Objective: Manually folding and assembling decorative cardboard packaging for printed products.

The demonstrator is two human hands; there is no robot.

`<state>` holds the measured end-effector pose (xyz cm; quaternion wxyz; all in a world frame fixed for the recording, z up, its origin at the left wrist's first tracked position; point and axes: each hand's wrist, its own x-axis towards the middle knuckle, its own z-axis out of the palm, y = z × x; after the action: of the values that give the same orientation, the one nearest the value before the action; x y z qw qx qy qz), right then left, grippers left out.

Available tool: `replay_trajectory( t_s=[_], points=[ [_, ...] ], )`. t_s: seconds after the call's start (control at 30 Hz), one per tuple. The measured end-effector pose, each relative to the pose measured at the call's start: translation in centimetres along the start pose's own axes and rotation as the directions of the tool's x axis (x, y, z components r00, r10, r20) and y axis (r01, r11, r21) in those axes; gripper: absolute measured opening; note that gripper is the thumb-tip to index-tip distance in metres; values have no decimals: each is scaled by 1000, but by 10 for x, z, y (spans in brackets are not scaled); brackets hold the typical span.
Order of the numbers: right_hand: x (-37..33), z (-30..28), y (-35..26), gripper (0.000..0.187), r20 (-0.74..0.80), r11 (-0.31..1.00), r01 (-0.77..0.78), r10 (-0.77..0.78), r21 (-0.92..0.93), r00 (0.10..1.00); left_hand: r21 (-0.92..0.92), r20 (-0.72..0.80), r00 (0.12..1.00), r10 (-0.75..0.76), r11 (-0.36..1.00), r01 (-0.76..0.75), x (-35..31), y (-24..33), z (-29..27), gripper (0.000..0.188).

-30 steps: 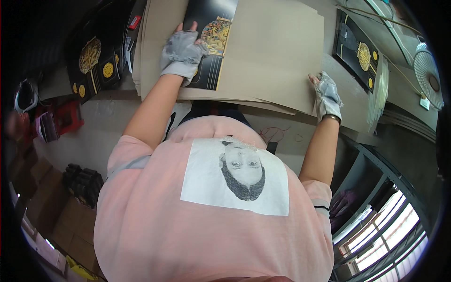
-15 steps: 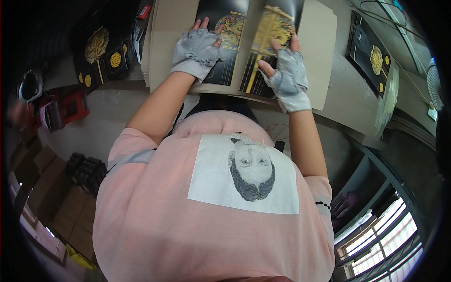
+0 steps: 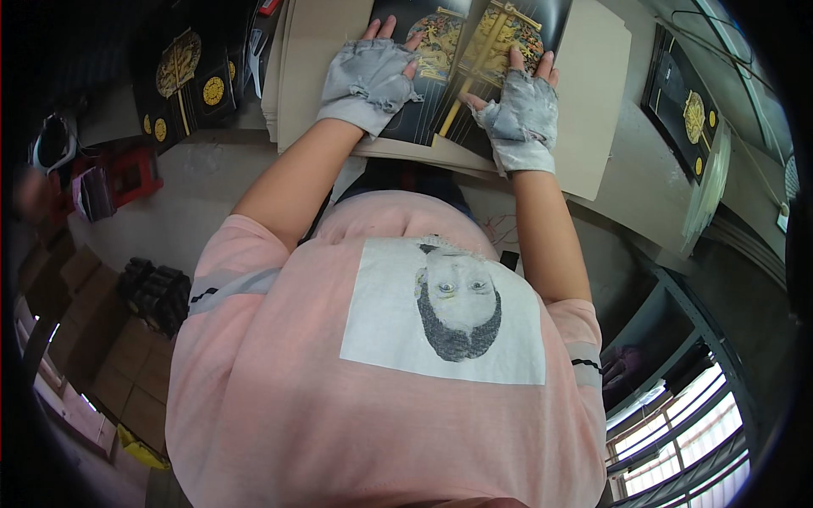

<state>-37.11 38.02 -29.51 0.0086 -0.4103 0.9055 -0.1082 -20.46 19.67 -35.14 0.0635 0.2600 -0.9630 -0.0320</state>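
Near the front edge of a tan board (image 3: 597, 80), the left hand (image 3: 370, 82) lies, fingers (image 3: 387, 27) outstretched, across a black-and-gold left panel (image 3: 438, 42), the right hand (image 3: 520, 118) likewise on a slanted right panel (image 3: 500, 38); bare board extends rightward.

Blk panels (image 3: 488, 59) look glossy, cardbd sheets (image 3: 589, 76) smooth & matt, cloth gloves (image 3: 522, 123) rough w/ fraying.

Black panels (image 3: 439, 52) cut off by top edge; red object (image 3: 268, 7) cropped, kind unclear.

No text, number, label or sign can be read on the black-and-gold panels (image 3: 494, 42) or elsewhere.
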Motion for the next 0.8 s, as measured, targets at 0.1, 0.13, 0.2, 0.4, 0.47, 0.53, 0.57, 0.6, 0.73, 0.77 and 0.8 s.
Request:
replay_trajectory(
  t_s=[0.1,0.13,0.2,0.4,0.47,0.53,0.57,0.6,0.73,0.77,0.8],
  points=[
    [0,-3,1,104,74,997,72,-69,-32,995,1,-3,1000,-4,1000,4,0,0,5,51],
    [-1,0,3,103,74,992,118,-115,-40,991,2,-1,1000,-2,1000,2,0,-2,7,51],
    [-2,3,6,100,61,991,130,-128,-37,990,-19,1,1000,-4,1000,4,-1,-4,12,54],
    [1,-4,8,95,140,960,256,-239,-117,961,-27,-27,1000,4,1000,-4,0,-5,11,51],
    [1,-5,9,94,179,945,292,-265,-144,947,-20,-14,1000,19,1000,-19,1,-3,2,53],
    [1,-4,13,94,183,941,305,-277,-148,943,-16,1,999,41,999,-41,15,3,-26,55],
    [1,-2,16,94,187,935,320,-291,-152,938,-85,194,981,13,996,4,36,11,-60,58],
    [1,0,16,94,189,934,325,-295,-151,937,-138,378,926,-13,988,70,48,14,-82,63],
    [1,7,20,94,189,941,309,-281,-139,941,-175,273,962,26,984,23,56,1,-68,51],
    [2,7,20,94,198,942,305,-276,-137,941,-166,268,963,24,986,22,58,-1,-65,51],
    [2,6,20,94,198,941,310,-281,-135,939,-156,263,964,22,988,20,59,-2,-63,51]
  ],
)
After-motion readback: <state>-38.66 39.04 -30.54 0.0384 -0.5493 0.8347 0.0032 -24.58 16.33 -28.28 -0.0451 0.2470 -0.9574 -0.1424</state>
